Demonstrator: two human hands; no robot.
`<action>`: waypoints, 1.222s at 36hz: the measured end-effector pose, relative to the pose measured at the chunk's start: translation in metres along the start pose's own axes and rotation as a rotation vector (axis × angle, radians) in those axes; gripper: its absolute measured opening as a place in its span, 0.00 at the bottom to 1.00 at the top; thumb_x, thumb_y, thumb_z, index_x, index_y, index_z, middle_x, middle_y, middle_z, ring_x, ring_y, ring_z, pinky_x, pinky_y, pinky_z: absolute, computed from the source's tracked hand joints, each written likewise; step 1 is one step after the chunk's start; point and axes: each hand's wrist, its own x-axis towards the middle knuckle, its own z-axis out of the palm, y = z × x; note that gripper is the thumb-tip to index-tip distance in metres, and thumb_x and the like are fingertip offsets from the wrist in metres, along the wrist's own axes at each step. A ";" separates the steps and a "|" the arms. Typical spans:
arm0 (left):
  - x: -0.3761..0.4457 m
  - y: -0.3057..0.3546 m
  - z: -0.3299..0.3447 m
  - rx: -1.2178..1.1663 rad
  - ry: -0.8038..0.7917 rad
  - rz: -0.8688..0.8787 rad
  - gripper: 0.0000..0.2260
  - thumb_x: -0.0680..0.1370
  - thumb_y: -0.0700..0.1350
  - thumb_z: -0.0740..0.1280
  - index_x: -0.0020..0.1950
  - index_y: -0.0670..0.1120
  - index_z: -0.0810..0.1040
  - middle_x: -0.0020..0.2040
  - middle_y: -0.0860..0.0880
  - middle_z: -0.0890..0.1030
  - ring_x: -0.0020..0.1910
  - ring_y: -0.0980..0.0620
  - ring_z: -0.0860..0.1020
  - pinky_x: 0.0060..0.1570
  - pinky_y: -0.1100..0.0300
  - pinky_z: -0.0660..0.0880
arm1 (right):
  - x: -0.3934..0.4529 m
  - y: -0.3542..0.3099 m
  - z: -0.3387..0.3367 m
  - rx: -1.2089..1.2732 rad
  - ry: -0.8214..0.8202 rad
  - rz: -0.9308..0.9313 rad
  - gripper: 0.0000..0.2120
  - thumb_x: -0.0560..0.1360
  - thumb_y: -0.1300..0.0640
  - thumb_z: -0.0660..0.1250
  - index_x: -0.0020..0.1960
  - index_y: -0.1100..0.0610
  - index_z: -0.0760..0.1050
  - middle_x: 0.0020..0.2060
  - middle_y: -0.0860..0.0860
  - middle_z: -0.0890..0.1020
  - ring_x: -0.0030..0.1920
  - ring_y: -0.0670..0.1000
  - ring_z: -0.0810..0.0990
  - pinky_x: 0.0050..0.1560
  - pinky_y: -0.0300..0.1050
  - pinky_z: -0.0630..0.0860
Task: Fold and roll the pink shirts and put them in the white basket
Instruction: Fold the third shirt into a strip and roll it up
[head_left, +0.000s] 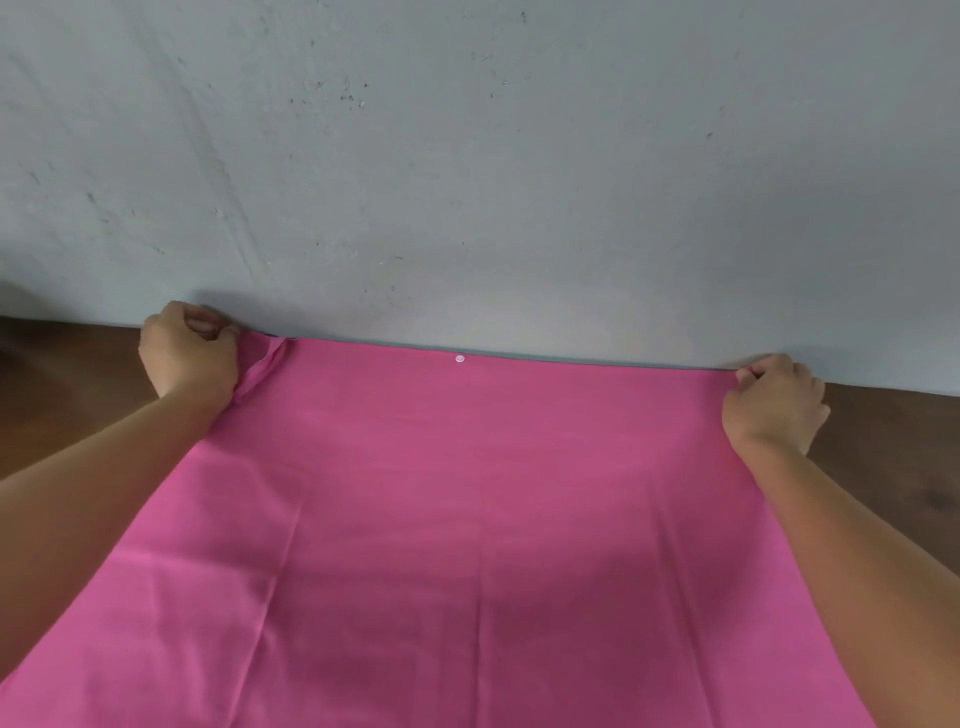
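A pink shirt (467, 519) is spread wide across the brown wooden table (893, 441), filling the lower middle of the view. Its far edge runs straight along the foot of the wall, with a small white button (460, 358) at mid-edge. My left hand (189, 356) is closed on the far left corner, where the cloth bunches. My right hand (774, 405) pinches the far right corner. The cloth is pulled taut between them, with faint creases lower down. No white basket is in view.
A grey, scuffed wall (467, 156) rises directly behind the table's far edge. Bare brown tabletop (67, 374) shows to the left and right of the shirt.
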 end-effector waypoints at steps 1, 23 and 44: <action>-0.001 0.001 -0.002 0.001 0.001 0.020 0.08 0.74 0.42 0.71 0.52 0.43 0.81 0.50 0.41 0.81 0.56 0.40 0.77 0.58 0.52 0.71 | 0.000 0.001 0.000 0.003 -0.006 0.004 0.08 0.80 0.59 0.63 0.56 0.62 0.75 0.56 0.63 0.76 0.61 0.65 0.71 0.61 0.61 0.66; -0.174 0.081 -0.015 -0.032 -0.281 0.330 0.07 0.78 0.44 0.71 0.54 0.45 0.79 0.57 0.43 0.79 0.61 0.40 0.74 0.66 0.45 0.68 | -0.066 0.039 -0.037 -0.073 -0.242 -0.318 0.23 0.83 0.50 0.59 0.71 0.63 0.70 0.68 0.60 0.75 0.70 0.62 0.69 0.66 0.60 0.69; -0.375 0.120 -0.011 0.431 -0.862 0.940 0.36 0.78 0.70 0.36 0.83 0.56 0.46 0.84 0.52 0.43 0.82 0.50 0.40 0.80 0.48 0.42 | -0.194 0.127 -0.125 -0.149 -0.459 -0.394 0.33 0.83 0.39 0.42 0.82 0.55 0.48 0.82 0.48 0.50 0.81 0.49 0.46 0.80 0.49 0.44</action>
